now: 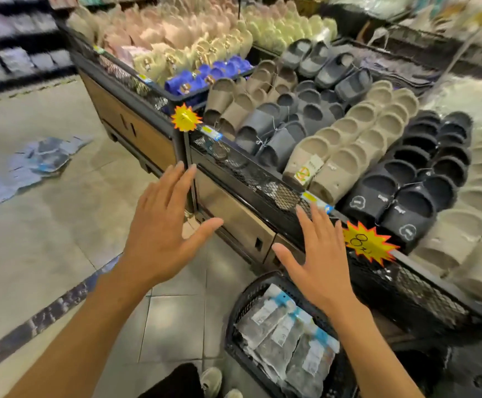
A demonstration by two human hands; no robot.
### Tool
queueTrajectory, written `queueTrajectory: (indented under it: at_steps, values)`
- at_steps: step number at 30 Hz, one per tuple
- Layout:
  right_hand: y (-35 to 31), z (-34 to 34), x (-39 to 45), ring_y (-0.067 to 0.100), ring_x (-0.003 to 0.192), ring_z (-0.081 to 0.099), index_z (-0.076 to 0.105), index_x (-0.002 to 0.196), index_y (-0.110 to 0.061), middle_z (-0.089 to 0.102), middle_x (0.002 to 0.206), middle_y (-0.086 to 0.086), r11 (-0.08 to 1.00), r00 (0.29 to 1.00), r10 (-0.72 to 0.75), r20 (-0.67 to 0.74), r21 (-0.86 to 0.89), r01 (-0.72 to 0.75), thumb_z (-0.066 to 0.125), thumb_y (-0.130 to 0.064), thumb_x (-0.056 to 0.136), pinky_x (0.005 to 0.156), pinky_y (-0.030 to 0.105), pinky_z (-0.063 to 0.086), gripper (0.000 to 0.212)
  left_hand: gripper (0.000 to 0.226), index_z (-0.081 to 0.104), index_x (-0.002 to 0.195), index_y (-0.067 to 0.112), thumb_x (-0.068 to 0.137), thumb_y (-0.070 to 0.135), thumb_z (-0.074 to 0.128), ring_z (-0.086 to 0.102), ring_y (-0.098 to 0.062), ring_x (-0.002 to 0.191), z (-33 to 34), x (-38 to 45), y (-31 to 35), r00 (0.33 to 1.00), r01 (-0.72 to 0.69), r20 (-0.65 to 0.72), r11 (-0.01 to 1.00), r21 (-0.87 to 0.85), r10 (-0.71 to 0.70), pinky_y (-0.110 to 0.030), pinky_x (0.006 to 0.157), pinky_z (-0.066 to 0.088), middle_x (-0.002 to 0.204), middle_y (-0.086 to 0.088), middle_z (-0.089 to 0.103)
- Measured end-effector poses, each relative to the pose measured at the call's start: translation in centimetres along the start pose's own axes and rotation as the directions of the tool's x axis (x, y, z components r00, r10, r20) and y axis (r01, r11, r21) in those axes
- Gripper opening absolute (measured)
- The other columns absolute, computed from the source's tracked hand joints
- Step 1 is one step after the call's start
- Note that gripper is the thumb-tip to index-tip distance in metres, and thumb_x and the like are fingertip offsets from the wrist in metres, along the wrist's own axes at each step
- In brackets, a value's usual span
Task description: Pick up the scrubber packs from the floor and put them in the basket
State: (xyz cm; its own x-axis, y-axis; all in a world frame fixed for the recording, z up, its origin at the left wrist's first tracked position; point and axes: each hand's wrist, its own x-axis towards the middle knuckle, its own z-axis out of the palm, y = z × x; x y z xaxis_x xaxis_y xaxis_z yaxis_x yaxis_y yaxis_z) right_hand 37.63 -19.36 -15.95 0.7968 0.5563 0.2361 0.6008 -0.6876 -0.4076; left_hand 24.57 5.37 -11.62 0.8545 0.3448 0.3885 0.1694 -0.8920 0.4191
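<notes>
Several grey scrubber packs (288,343) with blue tags lie overlapping in the black mesh basket (235,317); more packs (41,156) lie scattered on the floor.

1. One view only: a wide-angle camera worn on the person's head.
2. It faces forward and tilts steeply down; straight lines bend toward the frame edges.
3. Both forearms enter from the bottom edge, with the left hand (159,225) and right hand (318,254) near the lens at mid-frame.
4. The basket (239,317) and one shoe (211,380) lie almost directly below.
5. The display bin (234,170) runs diagonally from upper left to lower right.
6. Far shelves (18,53) appear blurred at upper left.
</notes>
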Motion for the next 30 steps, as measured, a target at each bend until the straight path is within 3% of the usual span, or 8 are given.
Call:
queueTrajectory:
  at_steps: [4,10,14,20,25,28,30]
  values:
    - [-4.6,-2.7,3.6,0.03,0.159,0.015,0.033,0.161,-0.019,0.022,0.171,0.013,0.99,0.99,-0.141,-0.027,-0.001,0.141,0.033,-0.075,0.093,0.128,0.052,0.006,0.088,0.087,0.022,0.163,0.019,0.095,0.071,0.036,0.021,-0.026,0.156,-5.0,0.1,-0.9,0.995,0.066,-0.079,0.996,0.065,-0.061,-0.053,0.125,0.021,0.169,-0.009,0.025]
    - [-13.5,-1.3,10.1,0.026,0.161,0.008,0.025,0.163,-0.025,0.015,0.173,0.008,0.944,0.944,-0.33,0.022,-0.001,0.33,0.029,-0.079,0.092,0.128,0.048,-0.001,0.09,0.087,0.017,0.164,0.021,0.096,0.073,0.032,0.02,-0.028,0.156,-10.9,-0.1,-6.6,0.963,0.23,-0.178,0.962,0.148,-0.203,-0.053,0.126,0.02,0.17,-0.009,0.022]
    - [-20.7,1.4,14.9,0.023,0.161,0.005,0.024,0.164,-0.024,0.013,0.173,0.006,0.899,0.898,-0.438,0.034,0.04,0.437,0.027,-0.082,0.091,0.129,0.047,-0.001,0.093,0.091,0.024,0.162,0.015,0.095,0.075,0.028,0.021,-0.03,0.156,-14.6,-0.3,-13.1,0.915,0.354,-0.262,0.922,0.155,-0.308,-0.046,0.124,0.016,0.169,-0.012,0.024]
    - [-33.9,7.1,23.3,0.021,0.161,0.006,0.026,0.164,-0.022,0.015,0.173,0.006,0.813,0.815,-0.578,0.051,0.122,0.569,0.033,-0.079,0.09,0.13,0.046,0.0,0.094,0.094,0.02,0.163,0.016,0.092,0.077,0.03,0.022,-0.033,0.155,-20.9,0.0,-24.6,0.809,0.525,-0.378,0.843,0.12,-0.45,-0.053,0.123,0.021,0.168,-0.014,0.025]
    - [-43.7,12.6,28.7,0.019,0.16,0.007,0.024,0.163,-0.024,0.017,0.173,0.004,0.756,0.765,-0.644,0.029,0.175,0.63,0.027,-0.084,0.091,0.129,0.046,0.001,0.094,0.093,0.024,0.162,0.011,0.094,0.073,0.034,0.024,-0.032,0.155,-26.7,1.2,-33.9,0.777,0.556,-0.43,0.822,0.128,-0.459,-0.056,0.124,0.024,0.167,-0.015,0.028]
    - [-47.9,15.3,31.8,0.017,0.16,0.005,0.021,0.163,-0.028,0.015,0.172,0.0,0.742,0.752,-0.658,0.038,0.207,0.638,0.024,-0.085,0.09,0.128,0.039,-0.006,0.093,0.09,0.023,0.163,0.015,0.094,0.072,0.036,0.02,-0.028,0.157,-29.2,2.5,-38.1,0.752,0.574,-0.451,0.814,0.091,-0.48,-0.049,0.126,0.02,0.169,-0.011,0.024]
    - [-50.3,16.9,34.1,0.016,0.16,0.005,0.021,0.163,-0.029,0.016,0.172,-0.001,0.731,0.742,-0.669,0.044,0.217,0.646,0.023,-0.086,0.09,0.128,0.038,-0.007,0.093,0.09,0.022,0.163,0.019,0.093,0.073,0.036,0.018,-0.025,0.157,-29.9,3.3,-40.9,0.738,0.588,-0.458,0.805,0.076,-0.495,-0.052,0.126,0.021,0.17,-0.008,0.022]
